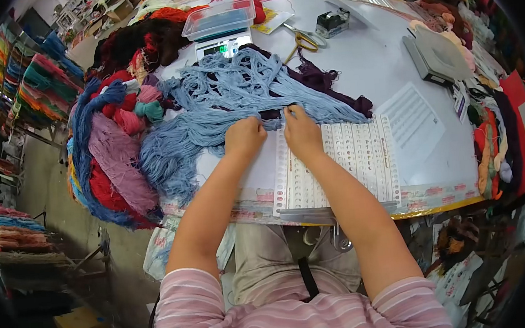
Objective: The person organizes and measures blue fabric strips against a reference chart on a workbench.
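A large heap of light blue yarn [219, 84] spreads over the white table in front of me, with dark purple yarn [320, 79] under it and showing at its right. My left hand [245, 139] is closed on strands at the near edge of the blue yarn. A short way to its right, my right hand [302, 133] pinches the same yarn between thumb and fingers. Under my right forearm lies a white card with rows of punched holes [361, 162], held at the table edge by a metal clip [306, 215].
Beyond the yarn stands a digital scale [223, 45] with a clear plastic tub [219, 20]. Scissors [307, 40] and a small black box [332, 23] lie right of it. Colored skeins [117, 154] pile at left. A printed sheet [413, 118] and grey device [436, 58] lie at right.
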Motion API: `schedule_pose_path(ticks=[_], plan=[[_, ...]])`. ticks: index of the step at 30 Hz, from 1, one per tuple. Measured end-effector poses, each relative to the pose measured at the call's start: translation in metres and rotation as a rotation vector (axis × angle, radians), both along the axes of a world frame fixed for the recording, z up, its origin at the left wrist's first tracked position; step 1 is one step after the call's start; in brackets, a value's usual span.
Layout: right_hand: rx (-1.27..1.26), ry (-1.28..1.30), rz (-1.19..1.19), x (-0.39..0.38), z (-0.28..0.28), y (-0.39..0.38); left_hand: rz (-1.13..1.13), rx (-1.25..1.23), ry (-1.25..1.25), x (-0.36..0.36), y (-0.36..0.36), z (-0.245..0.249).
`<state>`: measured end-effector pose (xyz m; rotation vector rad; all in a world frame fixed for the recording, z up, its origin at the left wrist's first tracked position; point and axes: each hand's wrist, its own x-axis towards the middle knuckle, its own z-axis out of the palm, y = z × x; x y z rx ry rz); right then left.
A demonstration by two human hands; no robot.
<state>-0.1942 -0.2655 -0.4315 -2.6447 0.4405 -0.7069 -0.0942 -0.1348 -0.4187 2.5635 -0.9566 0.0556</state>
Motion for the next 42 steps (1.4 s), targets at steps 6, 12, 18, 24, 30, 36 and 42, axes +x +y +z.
schedule_pose_path(ticks=[6,12,18,24,30,36,42], plan=[[0.021,-0.027,0.022,-0.003,0.002,-0.001,0.034,-0.011,0.081,-0.004,-0.004,0.019],[0.001,-0.004,0.015,-0.001,0.0,0.001,-0.044,0.07,0.018,0.003,-0.01,0.018],[-0.001,-0.035,0.024,-0.003,0.001,0.001,0.068,-0.156,-0.031,0.038,0.003,-0.006],[0.252,-0.28,0.058,0.0,0.001,-0.006,-0.232,-1.296,1.705,0.04,0.071,0.048],[0.556,-0.515,0.171,-0.043,0.118,0.048,-0.951,-1.521,1.791,-0.045,0.082,0.117],[0.282,-0.493,0.159,-0.078,0.162,0.075,-1.037,-1.555,1.569,-0.081,0.078,0.121],[0.705,-0.217,0.247,-0.081,0.152,0.098,-1.141,-1.545,1.522,-0.09,0.079,0.111]])
